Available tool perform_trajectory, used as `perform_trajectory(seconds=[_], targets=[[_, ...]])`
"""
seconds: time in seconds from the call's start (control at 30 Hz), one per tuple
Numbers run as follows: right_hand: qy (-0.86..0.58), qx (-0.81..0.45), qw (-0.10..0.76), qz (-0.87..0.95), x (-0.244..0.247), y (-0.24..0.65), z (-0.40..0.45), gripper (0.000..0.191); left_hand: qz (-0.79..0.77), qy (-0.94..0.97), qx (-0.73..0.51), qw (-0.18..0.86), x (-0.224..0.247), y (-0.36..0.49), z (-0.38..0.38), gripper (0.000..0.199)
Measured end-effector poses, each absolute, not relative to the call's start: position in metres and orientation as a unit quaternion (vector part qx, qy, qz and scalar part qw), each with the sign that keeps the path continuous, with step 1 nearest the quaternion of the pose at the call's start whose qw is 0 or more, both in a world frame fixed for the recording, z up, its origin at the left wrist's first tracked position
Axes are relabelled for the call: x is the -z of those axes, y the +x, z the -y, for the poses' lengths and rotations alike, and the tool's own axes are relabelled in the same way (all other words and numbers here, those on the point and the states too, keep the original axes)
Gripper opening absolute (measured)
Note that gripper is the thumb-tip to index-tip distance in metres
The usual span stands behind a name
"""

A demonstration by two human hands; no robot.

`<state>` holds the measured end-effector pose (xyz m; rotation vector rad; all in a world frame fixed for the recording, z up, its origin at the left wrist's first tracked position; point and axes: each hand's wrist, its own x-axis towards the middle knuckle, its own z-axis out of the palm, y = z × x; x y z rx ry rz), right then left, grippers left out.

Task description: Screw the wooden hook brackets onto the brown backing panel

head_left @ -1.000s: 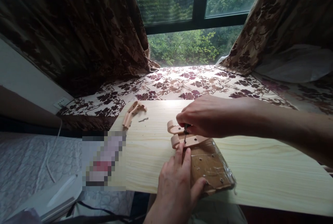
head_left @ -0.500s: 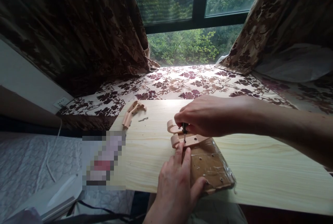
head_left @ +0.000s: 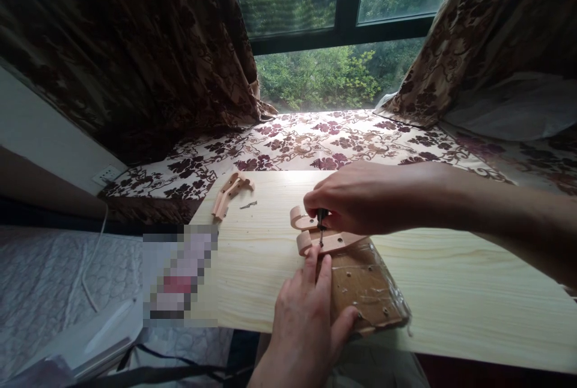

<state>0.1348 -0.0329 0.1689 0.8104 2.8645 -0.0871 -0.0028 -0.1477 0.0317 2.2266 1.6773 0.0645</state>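
My right hand [head_left: 356, 199] is closed around the dark handle of a screwdriver [head_left: 321, 220]. The thin shaft points down at a dark screw in a pale wooden hook [head_left: 333, 243] with a curled end. Beside it, partly under my right hand, lies a second wooden hook [head_left: 296, 217]. Both rest on a brown cardboard block [head_left: 360, 286] wrapped in clear tape and dotted with several small holes. My left hand [head_left: 304, 310] lies over the block's left side with fingers stretched. Its index fingertip touches the hook by the screw, and its thumb presses the cardboard.
More wooden hooks [head_left: 228, 194] lie at the far left of the pale wooden table [head_left: 252, 280], with a few loose screws [head_left: 248, 205] near them. A blurred-out item [head_left: 180, 283] sits at the left edge. Beyond are a flower-patterned window seat [head_left: 311, 142] and curtains.
Hardly anything differs. The whole view has shifted very slightly; the screwdriver stays at the same screw and my left hand keeps its place.
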Motion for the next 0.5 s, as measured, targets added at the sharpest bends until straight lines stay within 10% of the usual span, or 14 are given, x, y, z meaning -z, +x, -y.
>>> perform_trajectory(seconds=[0.5], targets=[[0.269,0.036,0.091,-0.958,-0.1689,0.1345,0.0328,0.015,-0.588,0.790,-0.029,0.170,-0.0292,-0.0031,0.1470,0.070]])
